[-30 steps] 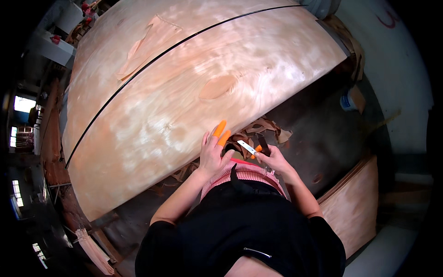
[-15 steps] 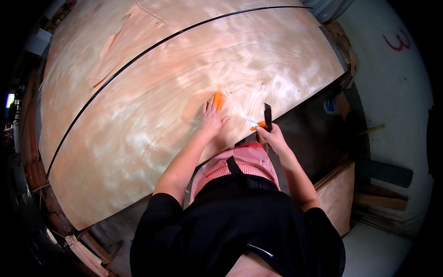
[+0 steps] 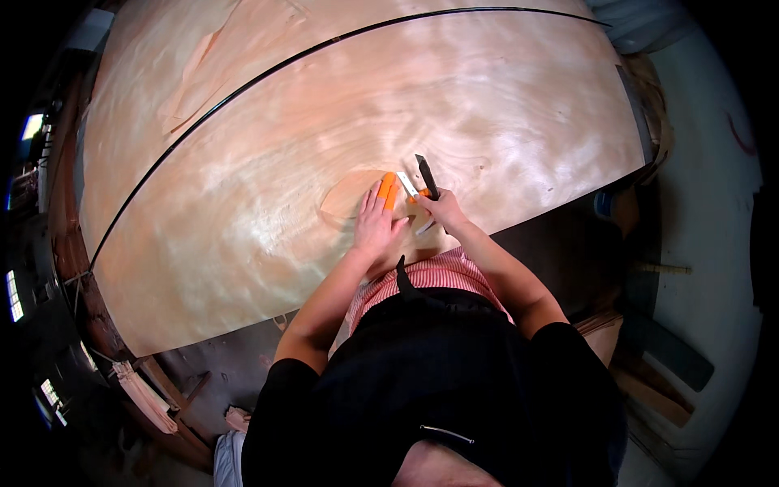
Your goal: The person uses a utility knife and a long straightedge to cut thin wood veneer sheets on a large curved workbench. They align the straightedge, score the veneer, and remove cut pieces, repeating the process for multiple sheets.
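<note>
My left hand (image 3: 376, 225) lies flat on a pale wood veneer sheet (image 3: 268, 178), fingers stretched out. Orange covers (image 3: 389, 188) wrap some of its fingertips. Beneath and beside those fingers is a leaf-shaped veneer patch (image 3: 345, 195), slightly darker than the sheet. Just to the right, my right hand (image 3: 443, 213) is closed round a flat black knife-like tool (image 3: 426, 174) with a slanted tip, pointing away from me. A narrow white strip (image 3: 406, 185) also sticks out from its fingers, which show orange covers too. What the strip is, I cannot make out.
A long thin black cord or rod (image 3: 243, 89) curves across the sheet. Beyond it lie loose torn veneer pieces (image 3: 199, 65). The sheet's near edge runs close to my waist. Boards (image 3: 649, 390) lean at the right; veneer scraps (image 3: 144, 395) hang at the lower left.
My right hand has moved left and away from me, from the sheet's near edge to beside my left hand, carrying the black tool and white strip. My left hand stays by the patch.
</note>
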A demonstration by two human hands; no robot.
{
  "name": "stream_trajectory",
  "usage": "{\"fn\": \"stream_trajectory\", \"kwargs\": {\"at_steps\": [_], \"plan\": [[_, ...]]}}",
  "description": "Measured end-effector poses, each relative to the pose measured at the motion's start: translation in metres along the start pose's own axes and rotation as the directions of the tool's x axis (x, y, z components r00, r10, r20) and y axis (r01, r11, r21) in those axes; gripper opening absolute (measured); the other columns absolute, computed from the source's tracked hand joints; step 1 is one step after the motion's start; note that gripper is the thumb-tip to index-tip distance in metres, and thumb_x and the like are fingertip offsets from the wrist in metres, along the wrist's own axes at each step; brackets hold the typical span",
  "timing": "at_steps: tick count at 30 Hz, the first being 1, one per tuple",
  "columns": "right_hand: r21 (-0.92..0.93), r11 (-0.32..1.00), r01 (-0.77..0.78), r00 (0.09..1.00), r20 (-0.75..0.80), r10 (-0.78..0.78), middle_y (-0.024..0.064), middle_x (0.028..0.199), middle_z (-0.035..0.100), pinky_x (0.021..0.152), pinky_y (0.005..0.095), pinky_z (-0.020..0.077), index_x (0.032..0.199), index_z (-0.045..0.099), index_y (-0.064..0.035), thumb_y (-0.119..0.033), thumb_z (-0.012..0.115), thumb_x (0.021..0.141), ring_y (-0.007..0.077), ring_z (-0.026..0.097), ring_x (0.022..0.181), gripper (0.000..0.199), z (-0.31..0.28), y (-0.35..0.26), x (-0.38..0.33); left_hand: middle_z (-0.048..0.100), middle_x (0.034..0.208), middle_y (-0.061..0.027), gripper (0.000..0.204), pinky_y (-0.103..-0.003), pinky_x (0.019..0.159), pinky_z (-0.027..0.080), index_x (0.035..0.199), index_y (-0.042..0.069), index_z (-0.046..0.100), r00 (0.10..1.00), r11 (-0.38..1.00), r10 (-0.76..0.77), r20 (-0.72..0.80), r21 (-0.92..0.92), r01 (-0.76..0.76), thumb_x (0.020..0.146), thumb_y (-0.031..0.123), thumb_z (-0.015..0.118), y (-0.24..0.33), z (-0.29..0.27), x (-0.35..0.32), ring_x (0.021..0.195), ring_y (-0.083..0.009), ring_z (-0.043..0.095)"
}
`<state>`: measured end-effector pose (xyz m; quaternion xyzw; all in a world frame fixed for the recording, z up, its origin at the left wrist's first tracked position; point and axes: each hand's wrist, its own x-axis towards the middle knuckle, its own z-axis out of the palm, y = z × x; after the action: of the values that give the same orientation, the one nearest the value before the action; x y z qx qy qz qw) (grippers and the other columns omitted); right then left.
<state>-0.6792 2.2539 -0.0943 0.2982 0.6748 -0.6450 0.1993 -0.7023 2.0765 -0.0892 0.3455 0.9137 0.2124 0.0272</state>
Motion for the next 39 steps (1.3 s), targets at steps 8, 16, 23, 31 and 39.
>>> {"fn": "stream_trajectory", "kwargs": {"at_steps": [8,16,23,31,39], "plan": [[0.029,0.997,-0.077,0.997,0.03,0.076,-0.0014,0.054,0.051,0.04,0.0209,0.0343,0.079,0.06,-0.0032,-0.021,0.061,0.076,0.0064,0.045,0.046,0.018,-0.003,0.004,-0.012,0.042,0.118,-0.0081,0.064,-0.04,0.094,0.027,0.121,0.009,0.041,0.978,0.992,-0.03,0.208,0.128,0.004,0.068,0.037,0.062,0.016,-0.009,0.02,0.114,-0.0234,0.034],[-0.678,0.712,0.182,0.945,0.321,0.064,0.003,0.058,0.056,0.047,0.0226,0.0387,0.074,0.061,-0.0033,-0.024,0.059,0.074,0.01,0.051,0.051,0.021,-0.081,-0.039,0.001,0.043,0.117,-0.008,0.065,-0.041,0.095,0.025,0.121,0.01,0.043,0.986,0.981,0.005,0.165,0.189,-0.037,0.067,0.043,0.06,0.011,-0.004,0.017,0.114,-0.0224,0.034],[-0.131,0.986,-0.102,0.954,0.267,0.134,-0.0032,0.06,0.047,0.04,0.0161,0.0257,0.085,0.057,-0.0025,-0.026,0.055,0.082,0.0023,0.032,0.044,0.024,-0.074,-0.033,-0.031,0.042,0.12,-0.0117,0.059,-0.04,0.1,0.021,0.118,0.006,0.044,1.0,0.995,-0.026,-0.014,-0.097,0.025,0.07,0.035,0.059,-0.013,0.0,-0.014,0.12,-0.0248,0.03],[-0.099,0.993,-0.068,0.934,0.344,0.098,-0.0042,0.059,0.046,0.04,0.0166,0.0269,0.094,0.057,-0.0041,-0.021,0.056,0.081,0.0024,0.035,0.045,0.021,0.013,-0.021,-0.032,0.041,0.12,-0.0131,0.061,-0.044,0.101,0.018,0.123,0.004,0.039,0.962,0.965,-0.26,-0.083,0.001,0.261,0.073,0.035,0.056,-0.046,-0.021,-0.076,0.122,-0.0232,0.028],[-0.259,0.958,0.121,0.912,0.41,-0.004,-0.0038,0.059,0.05,0.04,0.0177,0.0295,0.084,0.058,-0.0067,-0.023,0.058,0.079,0.0033,0.038,0.046,0.017,0.093,-0.048,-0.002,0.043,0.117,-0.0129,0.055,-0.048,0.099,0.019,0.115,0.002,0.046,0.936,0.947,-0.313,-0.162,0.02,0.32,0.071,0.033,0.059,-0.055,-0.023,-0.089,0.12,-0.0263,0.029]]}}
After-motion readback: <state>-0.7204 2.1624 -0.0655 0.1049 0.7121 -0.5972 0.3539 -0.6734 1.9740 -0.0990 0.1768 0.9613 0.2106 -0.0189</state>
